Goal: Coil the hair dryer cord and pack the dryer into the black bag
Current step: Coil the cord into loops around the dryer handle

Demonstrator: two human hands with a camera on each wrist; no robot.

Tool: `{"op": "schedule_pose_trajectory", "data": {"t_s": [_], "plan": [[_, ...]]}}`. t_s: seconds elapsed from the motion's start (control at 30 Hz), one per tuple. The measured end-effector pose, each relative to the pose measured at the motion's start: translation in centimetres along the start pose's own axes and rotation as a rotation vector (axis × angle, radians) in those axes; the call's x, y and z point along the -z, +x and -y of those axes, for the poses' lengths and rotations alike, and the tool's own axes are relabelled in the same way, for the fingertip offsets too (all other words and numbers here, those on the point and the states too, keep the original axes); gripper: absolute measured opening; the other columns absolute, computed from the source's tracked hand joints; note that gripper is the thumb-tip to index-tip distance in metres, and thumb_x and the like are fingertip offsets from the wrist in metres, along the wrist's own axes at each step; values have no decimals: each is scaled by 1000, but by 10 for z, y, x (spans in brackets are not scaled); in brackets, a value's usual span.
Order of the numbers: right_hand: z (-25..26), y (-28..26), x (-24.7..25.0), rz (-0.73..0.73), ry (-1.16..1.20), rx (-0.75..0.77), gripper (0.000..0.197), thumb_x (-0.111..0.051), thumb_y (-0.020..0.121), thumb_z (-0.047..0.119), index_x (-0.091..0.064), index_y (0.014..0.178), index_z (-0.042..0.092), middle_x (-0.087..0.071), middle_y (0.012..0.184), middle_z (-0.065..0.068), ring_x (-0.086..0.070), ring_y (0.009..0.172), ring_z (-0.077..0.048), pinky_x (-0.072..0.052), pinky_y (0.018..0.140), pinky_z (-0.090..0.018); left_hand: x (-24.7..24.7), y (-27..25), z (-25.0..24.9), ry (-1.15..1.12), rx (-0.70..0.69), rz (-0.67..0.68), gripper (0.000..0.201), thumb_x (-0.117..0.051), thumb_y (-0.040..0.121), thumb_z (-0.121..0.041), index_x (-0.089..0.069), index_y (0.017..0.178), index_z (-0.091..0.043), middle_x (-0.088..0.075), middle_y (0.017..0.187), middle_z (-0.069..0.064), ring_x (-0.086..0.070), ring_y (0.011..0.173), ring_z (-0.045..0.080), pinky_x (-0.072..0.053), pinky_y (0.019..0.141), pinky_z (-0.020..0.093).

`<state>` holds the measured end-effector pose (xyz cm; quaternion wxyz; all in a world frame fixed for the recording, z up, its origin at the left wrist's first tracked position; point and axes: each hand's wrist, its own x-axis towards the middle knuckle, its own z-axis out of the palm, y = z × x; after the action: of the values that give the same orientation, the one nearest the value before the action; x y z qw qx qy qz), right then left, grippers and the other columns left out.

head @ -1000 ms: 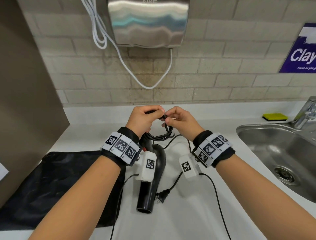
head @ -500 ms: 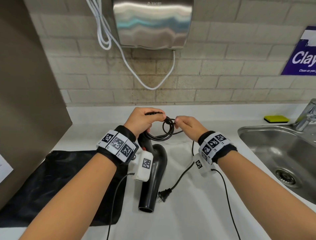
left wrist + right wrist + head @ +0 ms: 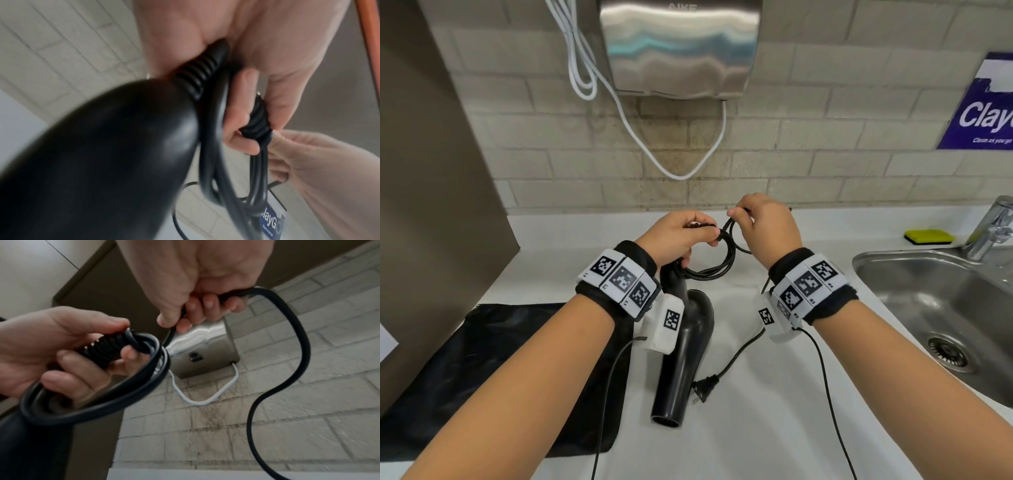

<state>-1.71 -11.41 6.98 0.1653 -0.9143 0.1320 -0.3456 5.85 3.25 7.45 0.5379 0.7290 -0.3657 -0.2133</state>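
The black hair dryer (image 3: 681,349) hangs nozzle-down over the white counter, its handle end up at my left hand (image 3: 681,236). My left hand (image 3: 68,350) grips the coiled loops of the black cord (image 3: 717,263) together with the ribbed strain relief (image 3: 197,76). My right hand (image 3: 763,222) pinches the free run of cord (image 3: 287,340) just right of the coil and above it. The cord's tail drops to the plug (image 3: 703,385) lying on the counter beside the nozzle. The black bag (image 3: 482,370) lies flat on the counter at the left, under my left forearm.
A steel hand dryer (image 3: 678,48) with a white cable (image 3: 654,150) hangs on the brick wall ahead. A steel sink (image 3: 935,308) and tap (image 3: 993,229) are at the right, with a yellow sponge (image 3: 929,236) behind. A brown panel (image 3: 431,171) borders the left.
My right hand has risen and drawn in toward the left hand, bringing another loop of cord up to the coil. The left hand keeps its hold on the coil.
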Motion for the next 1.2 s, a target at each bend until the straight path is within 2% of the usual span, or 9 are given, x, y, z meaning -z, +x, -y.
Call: {"op": "schedule_pose_trajectory", "data": {"t_s": [0.1, 0.3, 0.5, 0.63, 0.73, 0.83, 0.97, 1.07, 1.2], "plan": [[10, -1, 1, -48, 0, 41, 29, -50, 92, 27, -64, 88, 3, -62, 88, -14, -55, 82, -27, -37, 74, -34, -4, -1, -2, 78, 0, -3, 25, -62, 87, -22, -63, 111, -25, -70, 80, -6, -37, 37, 9, -36, 43, 22], [10, -6, 1, -90, 167, 105, 27, -52, 90, 25, -65, 83, 2, -61, 80, -13, -55, 77, -28, -42, 75, -38, -8, -2, -4, -5, -6, -84, 10, -66, 85, -28, -70, 93, -25, -72, 82, -5, -33, 35, 4, -30, 39, 20], [-10, -21, -7, -215, 199, 205, 19, -55, 83, 5, -66, 98, 3, -60, 92, -14, -51, 92, -23, -29, 85, -3, -9, 0, -3, -55, 38, -193, 15, -66, 85, -25, -71, 95, -16, -70, 79, 0, -31, 34, 5, -26, 37, 18], [-23, -38, -19, -317, 93, 295, 36, -55, 79, 6, -54, 115, 11, -49, 112, -13, -40, 106, -20, -25, 95, -9, -13, 1, -3, -42, 49, -241, 10, -67, 84, -28, -70, 90, -20, -71, 83, 1, -35, 31, 3, -27, 40, 19], [-31, -51, -27, -359, 13, 339, 25, -52, 80, 13, -59, 104, 10, -43, 114, -9, -43, 105, -25, -37, 94, -23, -15, 2, -2, -42, 50, -272, 7, -68, 83, -28, -69, 87, -23, -70, 81, -2, -37, 31, 1, -30, 40, 18], [-39, -59, -32, 19, -3, 318, 16, -50, 82, 14, -66, 84, 10, -55, 85, -4, -51, 74, -21, -47, 70, -33, -15, 2, -1, -30, 58, -282, 16, -69, 83, -28, -69, 96, -19, -67, 77, -4, -36, 31, 2, -29, 37, 15], [-42, -76, -44, 796, -55, 112, 17, -52, 85, 14, -69, 90, 16, -61, 87, 3, -53, 75, -13, -41, 72, -23, -12, 0, 0, -24, 64, -276, 17, -68, 83, -29, -70, 96, -17, -67, 77, -4, -33, 30, 4, -27, 37, 16], [-46, -92, -62, 995, -111, 29, 15, -61, 81, 21, -70, 92, 23, -66, 106, 4, -60, 95, -16, -49, 88, -31, -10, -2, -1, -28, 63, -286, 14, -69, 82, -29, -70, 92, -19, -69, 80, -2, -32, 32, 5, -28, 36, 16], [-39, -104, -75, 1156, -144, 40, 33, -70, 77, 22, -65, 109, 20, -63, 116, 3, -58, 105, -16, -38, 104, -31, -9, -4, 0, -13, 56, -290, 6, -69, 82, -29, -69, 82, -24, -68, 72, -7, -32, 32, 6, -29, 36, 16]]}}
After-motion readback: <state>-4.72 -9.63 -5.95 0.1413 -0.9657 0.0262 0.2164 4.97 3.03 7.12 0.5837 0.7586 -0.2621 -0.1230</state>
